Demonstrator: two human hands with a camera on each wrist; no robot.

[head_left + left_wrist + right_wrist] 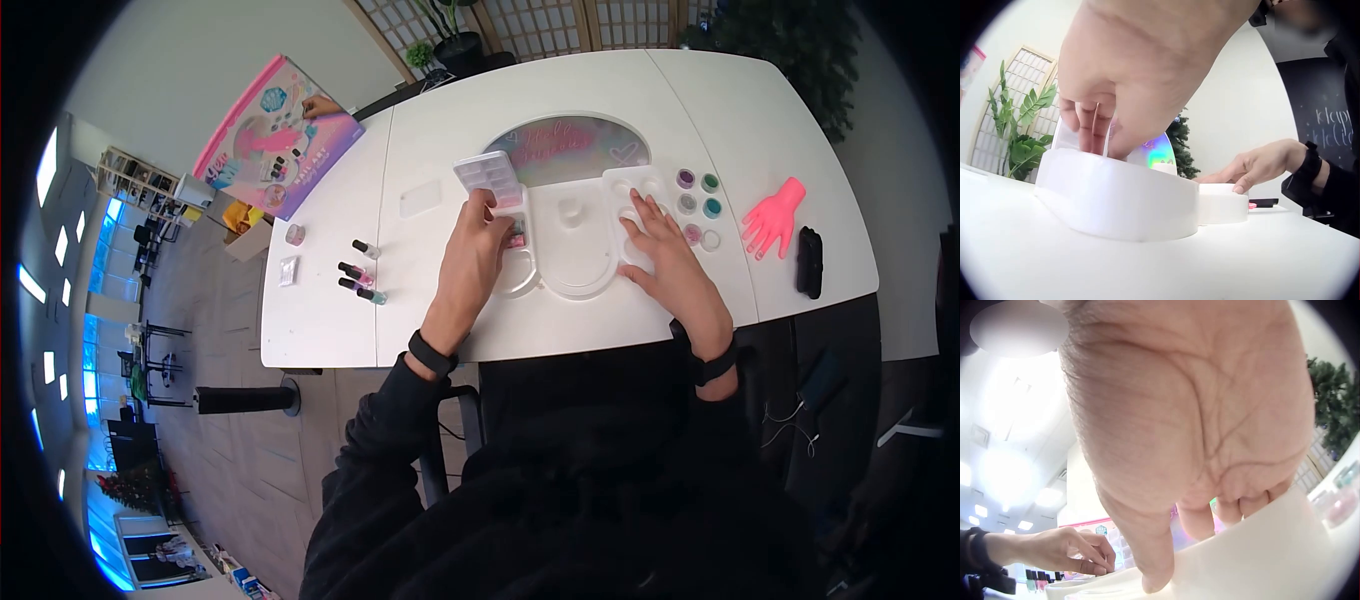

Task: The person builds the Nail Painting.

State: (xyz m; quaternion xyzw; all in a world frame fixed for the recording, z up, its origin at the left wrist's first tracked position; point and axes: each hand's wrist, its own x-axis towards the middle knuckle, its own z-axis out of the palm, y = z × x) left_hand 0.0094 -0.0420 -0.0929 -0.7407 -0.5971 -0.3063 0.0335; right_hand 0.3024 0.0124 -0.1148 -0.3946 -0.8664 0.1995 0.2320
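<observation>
My left hand (470, 255) reaches down into the left compartment of a white plastic nail-art tray (578, 292). Its fingers (1090, 134) bend downward behind the tray's wall, and a small pink and green item (516, 238) shows beside the fingertips. I cannot tell whether they pinch it. A clear lid with divided sections (487, 174) stands raised just beyond this hand. On the tray's right section lies my right hand (675, 265), fingers spread and thumb touching near its edge. Behind the tray rises a shiny rounded panel (570, 145) with pink lettering.
Several nail polish bottles (365, 272) and a colourful box (278, 140) are at left. Glitter pots (686, 178) stand right of the tray, then a pink rubber hand (775, 215) and a black case (809, 262). A clear flat piece (420, 199) lies left of the lid.
</observation>
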